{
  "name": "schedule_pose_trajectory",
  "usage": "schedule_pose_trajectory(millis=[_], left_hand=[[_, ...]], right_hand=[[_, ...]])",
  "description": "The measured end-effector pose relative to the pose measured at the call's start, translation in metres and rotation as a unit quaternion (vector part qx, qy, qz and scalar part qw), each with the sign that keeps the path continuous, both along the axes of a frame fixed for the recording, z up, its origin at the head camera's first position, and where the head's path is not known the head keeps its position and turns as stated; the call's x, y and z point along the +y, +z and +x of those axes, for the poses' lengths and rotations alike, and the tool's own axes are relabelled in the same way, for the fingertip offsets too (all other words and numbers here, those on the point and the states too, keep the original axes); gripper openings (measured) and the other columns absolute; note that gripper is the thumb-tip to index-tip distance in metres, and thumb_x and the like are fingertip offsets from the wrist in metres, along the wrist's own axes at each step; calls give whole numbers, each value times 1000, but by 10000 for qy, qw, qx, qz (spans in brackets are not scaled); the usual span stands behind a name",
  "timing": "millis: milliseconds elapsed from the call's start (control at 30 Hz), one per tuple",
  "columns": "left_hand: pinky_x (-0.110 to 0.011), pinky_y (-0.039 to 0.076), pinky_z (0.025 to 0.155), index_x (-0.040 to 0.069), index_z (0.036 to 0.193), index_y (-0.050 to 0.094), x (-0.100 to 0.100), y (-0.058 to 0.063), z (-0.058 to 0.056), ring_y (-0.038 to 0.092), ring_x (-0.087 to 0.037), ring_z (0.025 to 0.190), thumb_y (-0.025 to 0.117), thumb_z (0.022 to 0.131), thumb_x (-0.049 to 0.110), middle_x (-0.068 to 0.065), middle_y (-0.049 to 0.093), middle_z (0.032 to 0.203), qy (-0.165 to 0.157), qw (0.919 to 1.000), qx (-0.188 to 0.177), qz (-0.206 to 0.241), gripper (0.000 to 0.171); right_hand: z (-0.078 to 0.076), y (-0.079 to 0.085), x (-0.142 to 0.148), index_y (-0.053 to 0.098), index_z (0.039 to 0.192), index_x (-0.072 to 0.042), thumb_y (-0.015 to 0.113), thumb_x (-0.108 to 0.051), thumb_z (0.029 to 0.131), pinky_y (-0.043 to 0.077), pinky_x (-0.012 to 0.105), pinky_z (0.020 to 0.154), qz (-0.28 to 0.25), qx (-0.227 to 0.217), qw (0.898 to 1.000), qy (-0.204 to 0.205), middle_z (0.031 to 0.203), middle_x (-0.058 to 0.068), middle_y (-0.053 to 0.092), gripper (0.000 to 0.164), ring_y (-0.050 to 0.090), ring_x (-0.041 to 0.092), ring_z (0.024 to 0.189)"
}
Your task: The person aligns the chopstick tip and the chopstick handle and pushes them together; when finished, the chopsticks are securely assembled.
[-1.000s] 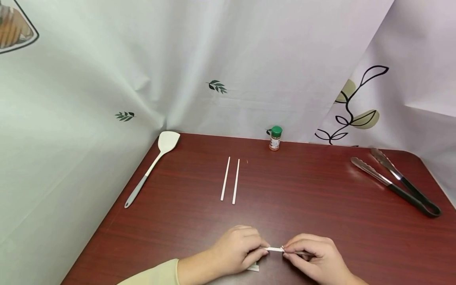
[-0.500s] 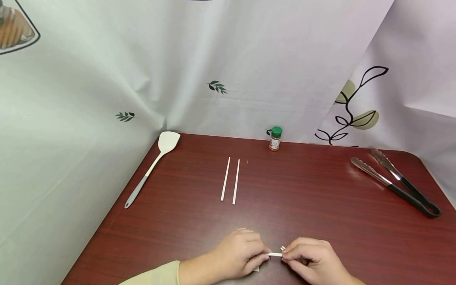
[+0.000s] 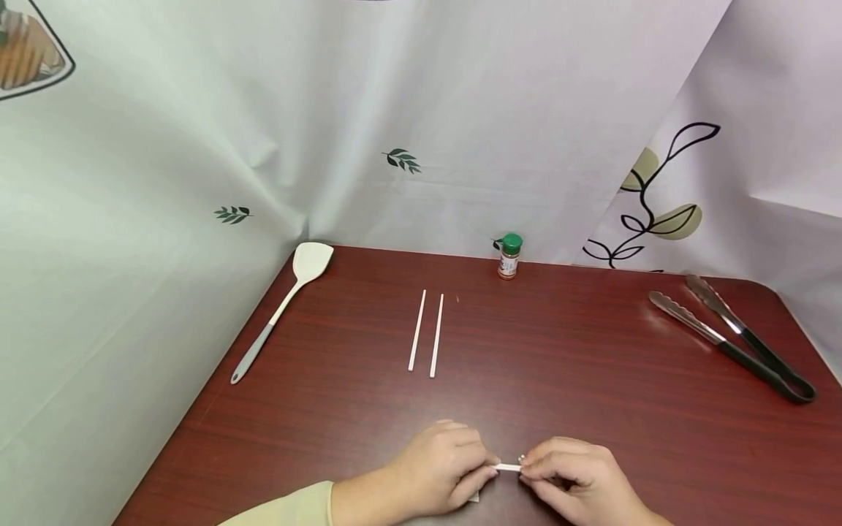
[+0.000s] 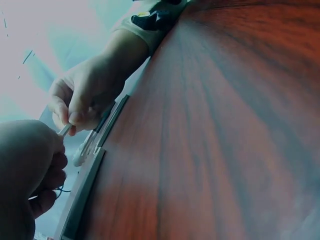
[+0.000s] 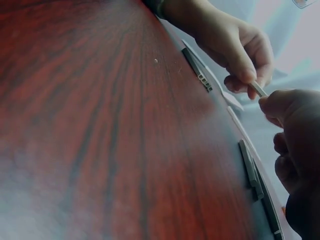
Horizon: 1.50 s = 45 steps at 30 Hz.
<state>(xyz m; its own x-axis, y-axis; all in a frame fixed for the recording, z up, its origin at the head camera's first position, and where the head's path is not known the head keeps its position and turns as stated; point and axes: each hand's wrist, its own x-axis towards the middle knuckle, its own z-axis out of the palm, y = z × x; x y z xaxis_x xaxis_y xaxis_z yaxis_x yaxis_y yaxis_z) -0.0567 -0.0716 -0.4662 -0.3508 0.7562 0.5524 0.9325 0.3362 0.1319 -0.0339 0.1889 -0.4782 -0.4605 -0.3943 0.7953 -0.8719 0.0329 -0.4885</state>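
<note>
Nearest, the left hand (image 3: 444, 467) and right hand (image 3: 582, 478) both pinch a white stick (image 3: 508, 467) tightly, its middle showing between their fingertips (the ends are hidden). The step in hand seems to be two-handed work on this stick; the next move likely calls for steady, matched pinches. A pale piece (image 3: 474, 497) partly under the left hand could get in the way. Farther across the table (image 3: 559, 351) lie two white sticks (image 3: 417, 330), then tongs (image 3: 740, 356) and a spatula (image 3: 283, 310), with a green-capped shaker (image 3: 509, 257) upright near the far edge.
</note>
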Motion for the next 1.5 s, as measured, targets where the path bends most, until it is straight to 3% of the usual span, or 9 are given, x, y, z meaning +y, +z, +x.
schedule_pose_trajectory(millis=[133, 433, 600, 767, 900, 1033, 1200, 1367, 1500], left_hand=[[-17, 50, 75, 21, 100, 78, -4, 4, -7, 59, 1, 76, 78, 96, 23, 15, 65, 85, 158, 9995, 111, 241, 5], [-20, 53, 85, 18, 107, 81, -11, 3, -24, 65, -3, 84, 75, 99, 19, 13, 73, 93, 217, 9976, 92, 648, 10], [-19, 52, 94, 17, 124, 77, -11, -1, -28, 69, -4, 95, 68, 102, 10, 10, 76, 106, 169, 9986, -29, 504, 25], [-19, 50, 99, 18, 123, 74, -13, -5, -32, 69, -1, 104, 68, 102, 10, 12, 76, 114, -164, 9991, -308, 238, 23], [-18, 48, 101, 18, 118, 75, -13, -8, -38, 67, 0, 110, 70, 103, 12, 11, 75, 117, -802, 9957, -472, -28, 17], [-16, 47, 99, 19, 122, 77, -12, -10, -43, 65, 0, 114, 71, 102, 15, 10, 75, 123, -1213, 9913, -374, -350, 21], [-17, 47, 97, 24, 132, 75, -7, -7, -44, 63, -1, 113, 70, 99, 19, 13, 71, 133, -1087, 9914, -45, -724, 33], [-18, 46, 94, 26, 132, 75, 0, -5, -47, 61, -3, 112, 73, 100, 29, 15, 70, 131, -1065, 9907, 222, -815, 33], [-19, 45, 95, 25, 132, 75, 0, -5, -50, 61, -4, 112, 75, 100, 35, 15, 71, 128, -1125, 9897, 298, -828, 33]], right_hand=[[-3, 5, 0, 80, 102, -3, 76, -10, 100, 56, 17, 75, -133, 320, 9983, -474, 99, 12, 75, 9, 72, 19, 86], [-2, 4, 1, 77, 99, 1, 83, 5, 89, 56, 17, 75, -677, -288, 9945, -748, 93, 11, 73, 13, 70, 14, 86], [0, -6, 5, 75, 99, 2, 78, 29, 72, 59, 19, 72, -975, -1271, 9831, -887, 94, 14, 73, 38, 72, 14, 87], [2, -3, 11, 67, 107, 3, 73, 31, 78, 57, 21, 65, -795, -2452, 9542, -1516, 96, 6, 74, 41, 73, 9, 81], [1, -1, 14, 50, 119, 15, 69, 32, 81, 55, 21, 64, -1070, -2902, 9421, -1298, 99, 6, 76, 46, 71, 9, 80], [-5, -3, 13, 34, 128, 20, 62, 37, 80, 55, 21, 66, -1774, -2898, 9379, -703, 101, 11, 76, 58, 70, 11, 82], [-20, -2, 12, 31, 137, 14, 56, 41, 80, 56, 21, 69, -2330, -2522, 9389, -236, 99, 22, 75, 69, 71, 16, 85], [-36, 5, 9, 31, 134, 20, 58, 39, 80, 52, 20, 67, -2152, -2385, 9465, -307, 96, 20, 75, 64, 68, 13, 82], [-41, 9, 4, 37, 134, 18, 63, 34, 82, 49, 20, 63, -1821, -2712, 9426, -691, 93, 12, 76, 61, 63, 9, 77]])
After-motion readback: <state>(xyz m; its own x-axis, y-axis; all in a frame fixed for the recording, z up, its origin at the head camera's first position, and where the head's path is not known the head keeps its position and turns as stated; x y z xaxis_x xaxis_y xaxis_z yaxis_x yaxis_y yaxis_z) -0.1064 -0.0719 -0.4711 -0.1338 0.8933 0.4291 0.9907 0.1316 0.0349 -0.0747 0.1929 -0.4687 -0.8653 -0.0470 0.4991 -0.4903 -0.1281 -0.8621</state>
